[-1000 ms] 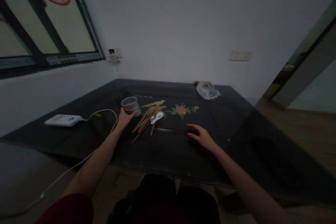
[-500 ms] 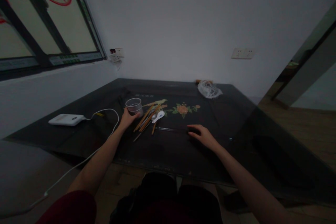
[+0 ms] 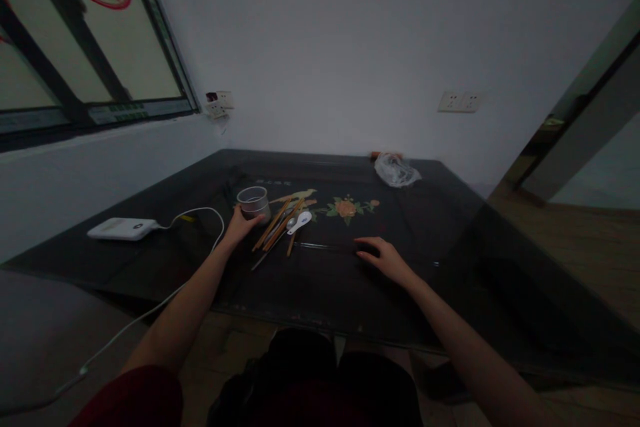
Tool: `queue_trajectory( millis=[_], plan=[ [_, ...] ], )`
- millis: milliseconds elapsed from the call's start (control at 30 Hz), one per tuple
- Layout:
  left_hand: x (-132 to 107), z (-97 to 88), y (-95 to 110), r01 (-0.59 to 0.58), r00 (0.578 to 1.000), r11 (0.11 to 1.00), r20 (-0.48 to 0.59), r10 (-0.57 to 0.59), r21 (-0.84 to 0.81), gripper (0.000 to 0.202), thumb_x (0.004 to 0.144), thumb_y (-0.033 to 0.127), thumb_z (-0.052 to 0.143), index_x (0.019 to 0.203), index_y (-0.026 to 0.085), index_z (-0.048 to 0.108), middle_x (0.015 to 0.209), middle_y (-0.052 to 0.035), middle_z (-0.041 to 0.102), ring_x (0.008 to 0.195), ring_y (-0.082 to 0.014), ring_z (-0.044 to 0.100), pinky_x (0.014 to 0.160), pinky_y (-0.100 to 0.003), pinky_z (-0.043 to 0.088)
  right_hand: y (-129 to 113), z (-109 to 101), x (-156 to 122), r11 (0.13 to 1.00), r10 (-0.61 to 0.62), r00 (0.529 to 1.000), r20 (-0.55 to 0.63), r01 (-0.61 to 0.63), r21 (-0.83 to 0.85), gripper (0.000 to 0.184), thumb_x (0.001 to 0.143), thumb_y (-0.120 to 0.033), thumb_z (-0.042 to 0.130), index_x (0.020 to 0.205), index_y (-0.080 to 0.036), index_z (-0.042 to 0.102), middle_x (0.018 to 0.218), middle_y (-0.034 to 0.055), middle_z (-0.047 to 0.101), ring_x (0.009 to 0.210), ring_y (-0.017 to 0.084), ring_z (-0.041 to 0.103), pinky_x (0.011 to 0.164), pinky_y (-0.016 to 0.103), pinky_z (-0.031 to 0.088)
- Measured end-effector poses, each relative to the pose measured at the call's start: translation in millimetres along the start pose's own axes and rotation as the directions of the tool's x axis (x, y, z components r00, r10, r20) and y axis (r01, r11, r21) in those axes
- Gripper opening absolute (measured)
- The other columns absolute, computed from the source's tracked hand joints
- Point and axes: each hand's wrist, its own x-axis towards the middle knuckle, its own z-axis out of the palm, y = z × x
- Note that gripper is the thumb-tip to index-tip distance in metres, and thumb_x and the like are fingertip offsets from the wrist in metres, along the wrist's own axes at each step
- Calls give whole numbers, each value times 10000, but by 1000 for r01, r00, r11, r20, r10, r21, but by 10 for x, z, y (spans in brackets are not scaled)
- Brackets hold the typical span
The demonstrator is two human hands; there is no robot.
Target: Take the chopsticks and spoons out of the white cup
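My left hand (image 3: pixel 239 225) is wrapped round the base of a small grey cup (image 3: pixel 253 201) that stands upright on the dark glass table (image 3: pixel 440 227). Right beside the cup lies a loose bundle of wooden chopsticks (image 3: pixel 277 225) with a white spoon (image 3: pixel 300 221) on top. My right hand (image 3: pixel 381 256) rests flat on the table farther right, fingers stretched out, holding nothing. A thin dark stick (image 3: pixel 325 247) lies just left of its fingertips.
A white power bank (image 3: pixel 121 229) with a white cable (image 3: pixel 200 213) lies at the table's left. A crumpled clear plastic bag (image 3: pixel 396 171) sits at the far edge by the wall. A flower design (image 3: pixel 347 207) is painted on the tabletop. A window runs along the left wall.
The view has shifted slightly. My left hand keeps its hold on the cup, which sits a little lower on the table than a second ago. My right hand has not moved.
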Motion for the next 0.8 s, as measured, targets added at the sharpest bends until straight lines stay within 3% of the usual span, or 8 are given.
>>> queue_trajectory(
  millis=[300,433,500,633,700,800],
  plan=[
    [37,3,-40,-45,999,998,8,45,-38,716,615,331,766,1205,142,406,1292,-175,507,1192,-266,508,1020,-413,396,6,1,1,1000,1,1000,5,-1,0,309,804,-335,625,1099,-246,652,1105,76,664,1044,243,592,954,453,440],
    [16,-34,57,-106,988,994,-116,102,-29,698,626,312,758,1206,167,399,1277,-148,511,1185,-249,509,1014,-393,402,3,0,4,1000,0,1000,8,0,3,317,808,-343,623,1107,-239,643,1106,76,662,1037,240,594,953,448,442],
    [-11,-89,136,-200,952,980,-241,189,-23,637,664,329,727,1191,174,405,1264,-132,505,1180,-231,504,1000,-366,414,3,2,5,1000,0,1000,10,0,6,320,808,-340,624,1110,-236,639,1108,77,660,1038,239,594,953,446,443],
    [-141,-178,401,-380,803,922,-469,369,74,392,754,365,627,1050,172,458,1139,-89,522,1111,-204,511,983,-349,414,-9,9,1,1000,3,1000,-11,-2,19,304,801,-327,630,1091,-237,642,1107,74,660,1045,238,593,953,445,442],
    [-264,-128,607,-443,773,891,-461,435,98,288,755,352,615,929,186,456,1019,-51,529,999,-186,538,939,-340,432,-23,12,-1,1000,0,1000,-25,1,25,293,801,-324,628,1080,-233,641,1101,72,662,1043,236,595,950,438,442],
    [-536,148,985,-540,803,840,-267,533,53,179,779,305,573,798,204,426,837,-14,512,823,-164,538,803,-304,459,-43,12,2,999,1,998,-59,1,36,282,807,-318,617,1074,-227,631,1089,69,664,1024,227,602,937,418,448]
  ],
)
